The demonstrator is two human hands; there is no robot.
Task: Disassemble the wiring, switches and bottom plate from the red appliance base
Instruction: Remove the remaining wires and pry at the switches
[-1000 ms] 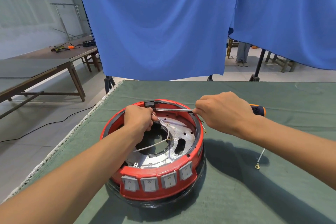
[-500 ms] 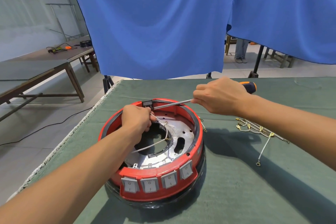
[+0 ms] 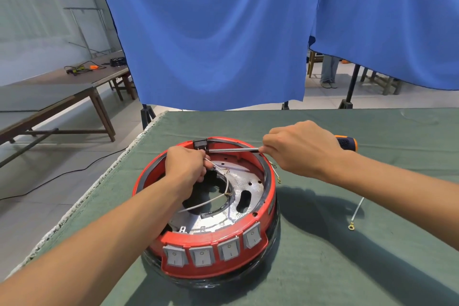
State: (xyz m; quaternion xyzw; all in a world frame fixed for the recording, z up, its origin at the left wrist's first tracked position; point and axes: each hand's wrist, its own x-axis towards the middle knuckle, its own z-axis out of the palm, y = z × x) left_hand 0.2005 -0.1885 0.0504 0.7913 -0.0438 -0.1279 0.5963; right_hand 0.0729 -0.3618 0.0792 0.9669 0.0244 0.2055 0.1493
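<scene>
**Two hands at the far rim of one red base**

I count one red appliance base (image 3: 211,259), sitting open side up on the green table cover (image 3: 347,268), near its left edge. Four grey rocker switches (image 3: 213,251) run in a row along the side nearest me. Inside I see one silver bottom plate (image 3: 246,181) with cut-outs, and one white wire (image 3: 211,200) crossing the central opening. One small black block (image 3: 200,143) sits on the far rim.

One loose wire with a ring terminal (image 3: 355,213) lies on the cover to the right, well apart from the base.

My left hand (image 3: 185,166) is curled inside the far side of the base, pinching the upper end of the white wire. My right hand (image 3: 300,150) is clenched around one screwdriver (image 3: 233,150), whose orange and black handle end shows behind the wrist; its metal shaft lies level across the rim, tip at the black block.
</scene>
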